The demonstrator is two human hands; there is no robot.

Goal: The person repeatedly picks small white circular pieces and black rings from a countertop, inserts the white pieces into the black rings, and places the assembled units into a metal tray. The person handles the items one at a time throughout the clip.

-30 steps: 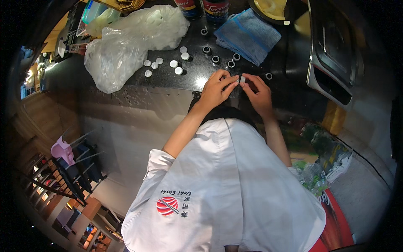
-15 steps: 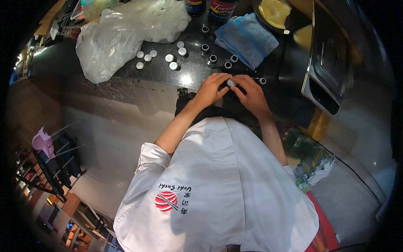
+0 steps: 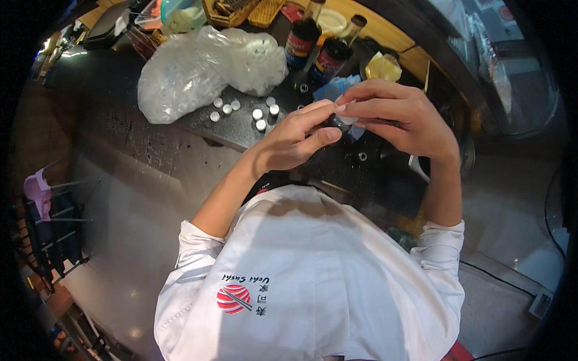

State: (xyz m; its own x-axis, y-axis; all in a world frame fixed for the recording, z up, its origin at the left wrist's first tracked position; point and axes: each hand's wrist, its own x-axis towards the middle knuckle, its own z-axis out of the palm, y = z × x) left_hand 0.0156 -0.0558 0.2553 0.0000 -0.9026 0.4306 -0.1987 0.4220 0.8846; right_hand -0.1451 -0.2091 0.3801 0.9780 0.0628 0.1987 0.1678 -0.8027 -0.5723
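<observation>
A small dark bottle (image 3: 338,123) with a white cap (image 3: 348,120) is held up between my two hands, above the near edge of the black counter. My left hand (image 3: 295,139) is closed around the bottle from the left, thumb toward me. From the right, my right hand (image 3: 406,117) pinches the white cap at its top; the fingers hide part of it. Left of my hands stand a few small bottles with white caps (image 3: 261,125), and loose white caps (image 3: 227,109) lie beyond them. An uncapped small bottle (image 3: 362,156) lies or stands below my right hand.
A clear plastic bag (image 3: 180,75) sits at the back left of the counter (image 3: 90,75). Two large dark bottles (image 3: 330,58) stand at the back, near a blue cloth (image 3: 328,92) and a yellow crumpled item (image 3: 383,67). Another uncapped small bottle (image 3: 303,88) stands beyond my hands.
Both hands have risen toward me with the small bottle and cap, and my right elbow has swung outward. My view has tilted up, showing more of the counter's back.
</observation>
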